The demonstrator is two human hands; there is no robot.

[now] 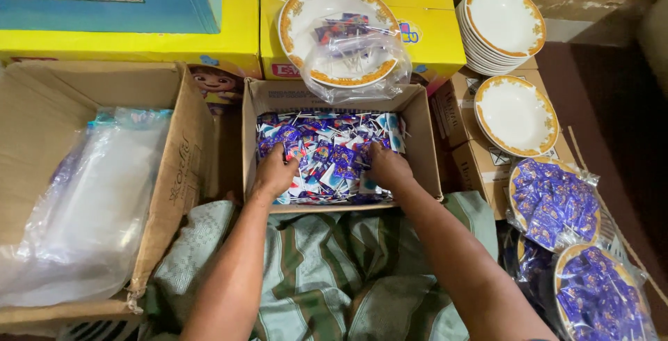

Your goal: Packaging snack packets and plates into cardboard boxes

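both hands in the candy box

mid-frame, an open cardboard box [417, 129] holds wrapped lollipops [327, 153]. the left hand [275, 172] and right hand [387, 167] dig in, fingers curled among the wrappers; whether they grip any, cannot tell. a green striped cloth [327, 271] lies below. gold-rimmed plates [504, 21] stack upper right, a clear plastic bag [90, 209] left, yellow cartons [236, 42] above.

both hands, left hand [275, 172] and right hand [387, 167], reach forward, fingers curled down.
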